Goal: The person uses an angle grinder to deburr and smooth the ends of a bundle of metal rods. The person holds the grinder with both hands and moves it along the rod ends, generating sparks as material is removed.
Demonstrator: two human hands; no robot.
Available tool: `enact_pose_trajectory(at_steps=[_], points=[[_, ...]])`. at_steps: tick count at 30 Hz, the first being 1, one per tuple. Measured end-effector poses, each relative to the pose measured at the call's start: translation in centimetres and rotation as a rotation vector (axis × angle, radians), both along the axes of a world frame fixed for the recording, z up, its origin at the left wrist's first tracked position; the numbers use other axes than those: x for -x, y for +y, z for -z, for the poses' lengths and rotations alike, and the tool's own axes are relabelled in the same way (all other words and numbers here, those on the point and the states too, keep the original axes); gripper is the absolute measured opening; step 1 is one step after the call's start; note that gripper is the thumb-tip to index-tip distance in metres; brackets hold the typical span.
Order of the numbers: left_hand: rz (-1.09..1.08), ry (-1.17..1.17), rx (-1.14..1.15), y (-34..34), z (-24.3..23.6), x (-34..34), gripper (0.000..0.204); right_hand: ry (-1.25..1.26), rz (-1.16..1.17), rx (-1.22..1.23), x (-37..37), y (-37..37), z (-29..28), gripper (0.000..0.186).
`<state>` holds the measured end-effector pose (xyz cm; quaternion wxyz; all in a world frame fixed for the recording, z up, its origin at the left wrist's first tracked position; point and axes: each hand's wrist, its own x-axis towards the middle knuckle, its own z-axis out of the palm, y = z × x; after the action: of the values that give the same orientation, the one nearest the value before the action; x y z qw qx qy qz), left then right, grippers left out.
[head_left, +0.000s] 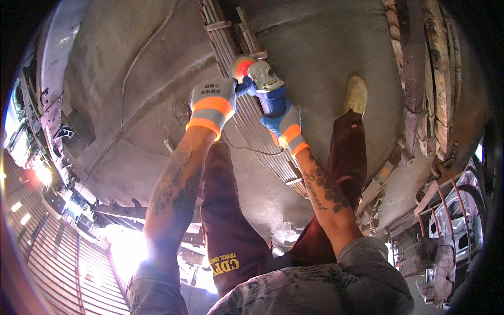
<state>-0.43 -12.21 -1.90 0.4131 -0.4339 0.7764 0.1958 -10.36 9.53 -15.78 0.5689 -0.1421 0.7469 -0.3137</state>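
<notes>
Both my hands are on a blue and grey angle grinder (266, 84) with a red-orange disc (243, 68) at its head. My left hand (214, 101), in a grey glove with an orange cuff, is closed round the side handle. Wrapped about the blue body is my right hand (284, 124), in a blue and grey glove with an orange band. The disc is at a long bundle of thin metal bars (257, 134) lying on the floor between my legs. Whether the disc touches the metal cannot be told.
Crosspieces (219, 25) lie across the bar bundle. A thin cable (124, 89) runs over the concrete floor at left. Long beams (415, 79) lie on the right, near my shoe (356, 94). A large metal beam (56, 63) stands at far left.
</notes>
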Motion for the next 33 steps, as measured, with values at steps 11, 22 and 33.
enact_pose_trajectory(at_steps=[11, 22, 33], points=[[0.048, -0.077, 0.002, -1.5, 0.2, 3.6, 0.031, -0.021, 0.015, -0.044, 2.9, -1.8, -1.5, 0.049], [0.25, -0.105, -0.03, -3.2, 1.1, 10.2, 0.027, -0.094, -0.188, 0.014, 6.4, -3.1, 0.6, 0.039], [0.218, -0.243, -0.063, -3.2, 0.1, 12.0, 0.03, -0.275, -0.041, -0.048, 6.2, -2.1, 3.0, 0.048]])
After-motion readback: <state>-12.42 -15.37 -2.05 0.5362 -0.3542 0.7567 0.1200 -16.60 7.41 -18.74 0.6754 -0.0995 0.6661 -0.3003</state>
